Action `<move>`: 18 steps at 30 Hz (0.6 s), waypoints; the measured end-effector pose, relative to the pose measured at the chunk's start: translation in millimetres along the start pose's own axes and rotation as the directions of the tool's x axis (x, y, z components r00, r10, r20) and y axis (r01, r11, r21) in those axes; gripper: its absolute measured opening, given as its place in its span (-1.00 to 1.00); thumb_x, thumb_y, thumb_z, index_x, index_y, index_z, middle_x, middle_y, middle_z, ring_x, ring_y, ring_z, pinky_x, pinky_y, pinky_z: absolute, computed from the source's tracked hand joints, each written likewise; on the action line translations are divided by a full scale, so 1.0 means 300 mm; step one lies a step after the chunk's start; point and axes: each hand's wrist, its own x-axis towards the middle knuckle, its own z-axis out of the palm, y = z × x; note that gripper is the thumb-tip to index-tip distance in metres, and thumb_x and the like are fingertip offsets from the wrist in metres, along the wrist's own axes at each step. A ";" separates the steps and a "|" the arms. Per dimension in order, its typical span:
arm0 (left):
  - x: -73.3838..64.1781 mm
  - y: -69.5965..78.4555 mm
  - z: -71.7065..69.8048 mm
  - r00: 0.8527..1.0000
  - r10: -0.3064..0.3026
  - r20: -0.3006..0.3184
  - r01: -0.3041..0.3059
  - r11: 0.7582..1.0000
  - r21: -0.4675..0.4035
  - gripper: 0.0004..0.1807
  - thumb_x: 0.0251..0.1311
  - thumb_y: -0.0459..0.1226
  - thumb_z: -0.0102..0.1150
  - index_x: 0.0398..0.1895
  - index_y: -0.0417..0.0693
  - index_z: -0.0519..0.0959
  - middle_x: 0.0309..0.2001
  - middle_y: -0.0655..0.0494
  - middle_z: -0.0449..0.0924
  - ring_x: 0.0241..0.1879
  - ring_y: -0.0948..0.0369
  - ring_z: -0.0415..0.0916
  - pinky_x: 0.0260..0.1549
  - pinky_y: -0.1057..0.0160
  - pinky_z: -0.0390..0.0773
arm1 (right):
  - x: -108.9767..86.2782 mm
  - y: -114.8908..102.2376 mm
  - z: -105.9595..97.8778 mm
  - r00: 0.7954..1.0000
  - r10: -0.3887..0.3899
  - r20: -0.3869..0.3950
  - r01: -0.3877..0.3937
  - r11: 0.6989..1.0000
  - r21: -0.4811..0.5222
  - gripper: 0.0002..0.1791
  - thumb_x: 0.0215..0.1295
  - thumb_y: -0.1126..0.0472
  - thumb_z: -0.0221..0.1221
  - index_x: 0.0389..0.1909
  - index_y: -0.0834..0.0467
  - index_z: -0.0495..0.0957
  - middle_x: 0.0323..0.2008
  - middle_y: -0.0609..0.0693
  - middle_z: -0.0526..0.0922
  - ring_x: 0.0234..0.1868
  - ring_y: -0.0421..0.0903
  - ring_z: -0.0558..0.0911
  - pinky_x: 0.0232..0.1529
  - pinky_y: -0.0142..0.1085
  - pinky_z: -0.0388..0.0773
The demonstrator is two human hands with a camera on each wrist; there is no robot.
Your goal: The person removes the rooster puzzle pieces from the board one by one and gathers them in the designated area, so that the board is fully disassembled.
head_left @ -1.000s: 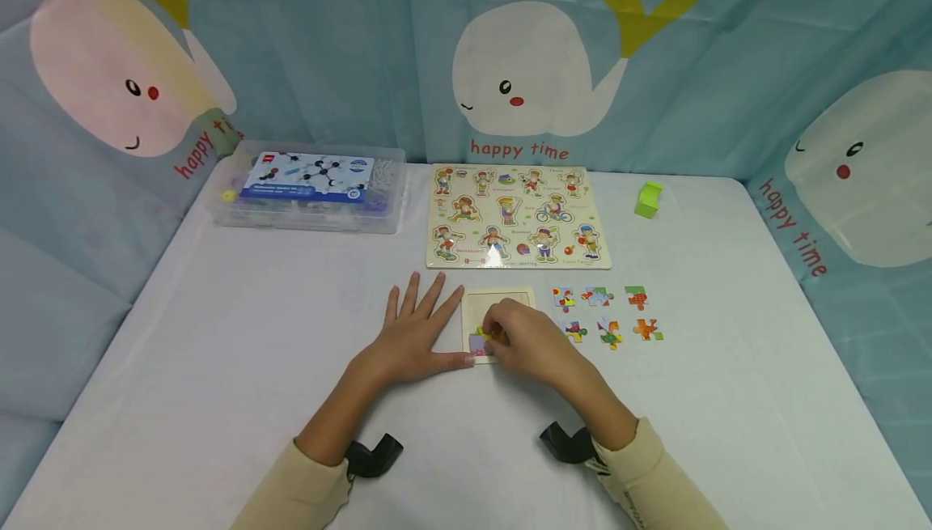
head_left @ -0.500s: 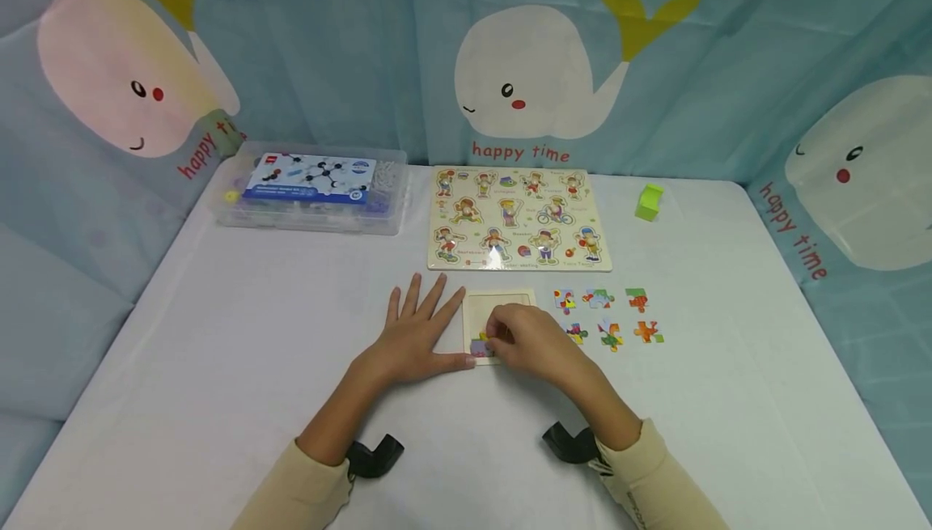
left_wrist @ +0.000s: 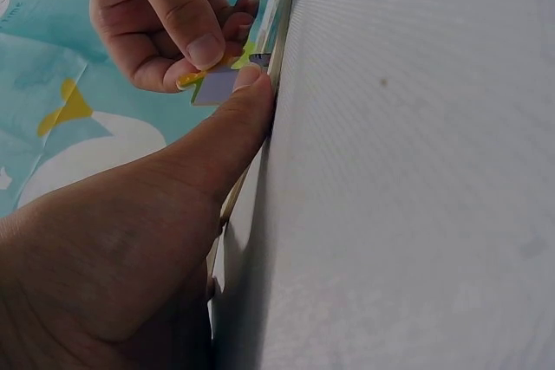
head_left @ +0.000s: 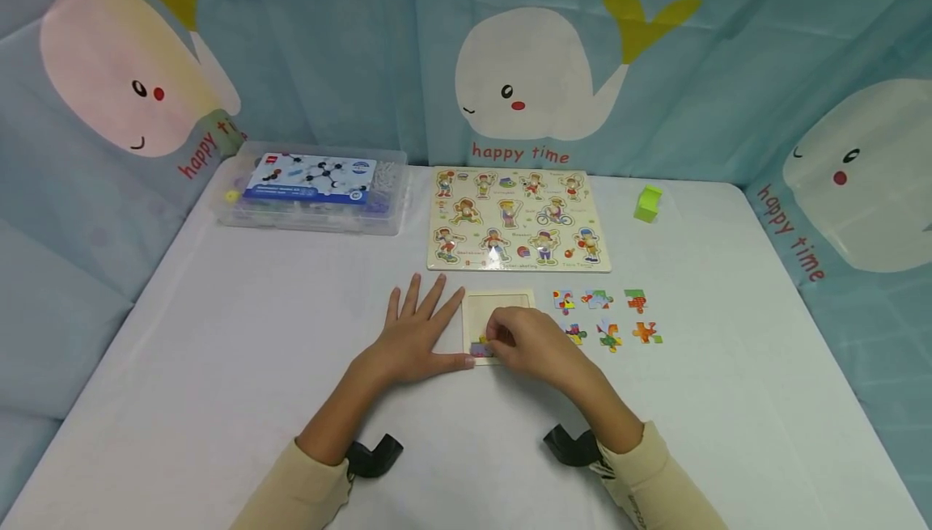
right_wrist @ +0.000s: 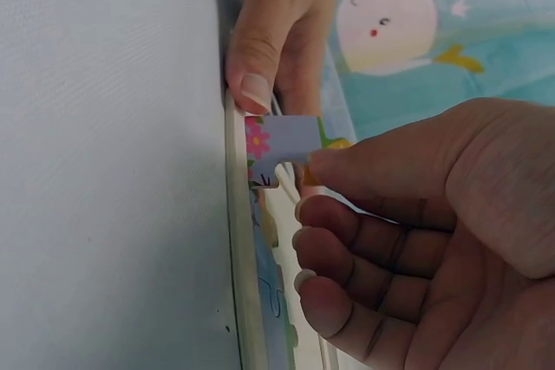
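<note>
While the left hand [head_left: 411,341] lies spread at nine o'clock of the tray [head_left: 479,310], the right hand [head_left: 535,341] pinches a puzzle piece [right_wrist: 286,134] at seven: likely light, stiff, best gripped by its edges.

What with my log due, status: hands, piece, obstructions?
Right hand pinches puzzle piece at tray corner. Left hand spread at tray's edge. No obstruction seen.

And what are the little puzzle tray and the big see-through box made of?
The puzzle tray looks like matte wood, maybe plywood, going by its plain, pale tan colour. The box is probably smooth, clear plastic: a yellow bit shows through it.
</note>
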 end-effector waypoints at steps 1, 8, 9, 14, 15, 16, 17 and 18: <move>-0.001 0.000 -0.001 1.000 0.002 -0.002 -0.002 1.000 -0.002 0.14 0.12 0.40 0.14 0.63 0.09 -0.03 0.61 -0.11 -0.31 0.51 -0.23 -0.61 0.34 -0.33 -0.50 | -0.001 0.001 -0.001 1.000 -0.005 0.001 0.005 1.000 0.004 -0.83 0.20 0.36 0.36 -0.45 0.10 0.57 -0.53 -0.20 0.51 -0.47 -0.23 0.44 -0.41 -0.33 0.44; 0.000 0.000 0.001 1.000 0.009 -0.011 -0.009 1.000 -0.007 0.13 0.13 0.39 0.14 0.63 0.06 -0.01 0.61 -0.12 -0.30 0.51 -0.25 -0.59 0.34 -0.34 -0.49 | -0.008 0.008 -0.004 1.000 -0.017 0.004 0.017 0.999 0.031 -0.83 0.23 0.36 0.34 -0.45 0.09 0.56 -0.53 -0.20 0.50 -0.47 -0.24 0.44 -0.42 -0.32 0.46; 0.001 0.000 0.001 1.000 0.007 -0.011 -0.007 1.000 -0.008 0.13 0.13 0.40 0.14 0.63 0.07 -0.02 0.61 -0.12 -0.30 0.51 -0.24 -0.60 0.34 -0.34 -0.49 | -0.009 0.008 -0.005 1.000 -0.018 0.005 0.017 0.999 0.035 -0.83 0.23 0.36 0.34 -0.45 0.09 0.56 -0.53 -0.20 0.50 -0.47 -0.24 0.44 -0.42 -0.32 0.46; 0.002 -0.001 0.002 1.000 -0.003 -0.006 0.003 1.000 -0.004 0.14 0.12 0.42 0.12 0.63 0.10 -0.04 0.61 -0.09 -0.33 0.51 -0.22 -0.62 0.34 -0.32 -0.52 | -0.015 0.010 -0.013 1.000 -0.018 0.010 0.017 0.998 0.055 -0.83 0.24 0.35 0.34 -0.44 0.08 0.57 -0.52 -0.21 0.51 -0.46 -0.24 0.45 -0.42 -0.32 0.46; 0.002 -0.001 0.002 1.000 -0.005 -0.005 0.005 1.000 -0.001 0.14 0.12 0.42 0.12 0.63 0.10 -0.04 0.61 -0.09 -0.33 0.51 -0.22 -0.62 0.34 -0.32 -0.52 | -0.017 0.010 -0.016 1.000 -0.016 0.010 0.016 0.998 0.061 -0.83 0.24 0.35 0.34 -0.44 0.08 0.57 -0.52 -0.21 0.52 -0.46 -0.24 0.45 -0.41 -0.32 0.46; 0.001 -0.002 0.002 1.000 -0.005 -0.005 0.005 1.000 0.001 0.14 0.12 0.42 0.12 0.63 0.10 -0.03 0.61 -0.09 -0.33 0.51 -0.22 -0.62 0.34 -0.32 -0.52 | -0.019 0.011 -0.018 1.000 -0.016 0.009 0.015 0.998 0.067 -0.84 0.24 0.35 0.35 -0.44 0.08 0.57 -0.52 -0.21 0.52 -0.46 -0.24 0.45 -0.41 -0.32 0.46; 0.001 -0.001 0.002 1.000 -0.006 -0.004 0.006 1.000 0.002 0.14 0.12 0.42 0.12 0.63 0.10 -0.03 0.61 -0.09 -0.32 0.52 -0.22 -0.62 0.34 -0.32 -0.52 | -0.022 0.012 -0.021 1.000 -0.015 0.008 0.014 0.997 0.073 -0.84 0.24 0.35 0.35 -0.44 0.09 0.57 -0.51 -0.20 0.52 -0.46 -0.24 0.45 -0.41 -0.32 0.46; 0.000 -0.001 0.002 1.000 -0.007 -0.003 0.007 1.000 0.003 0.14 0.12 0.41 0.13 0.63 0.10 -0.03 0.61 -0.09 -0.32 0.52 -0.22 -0.62 0.34 -0.32 -0.52 | -0.026 0.013 -0.023 1.000 -0.015 0.006 0.014 0.997 0.080 -0.84 0.24 0.35 0.35 -0.44 0.09 0.57 -0.51 -0.20 0.53 -0.45 -0.24 0.45 -0.41 -0.32 0.46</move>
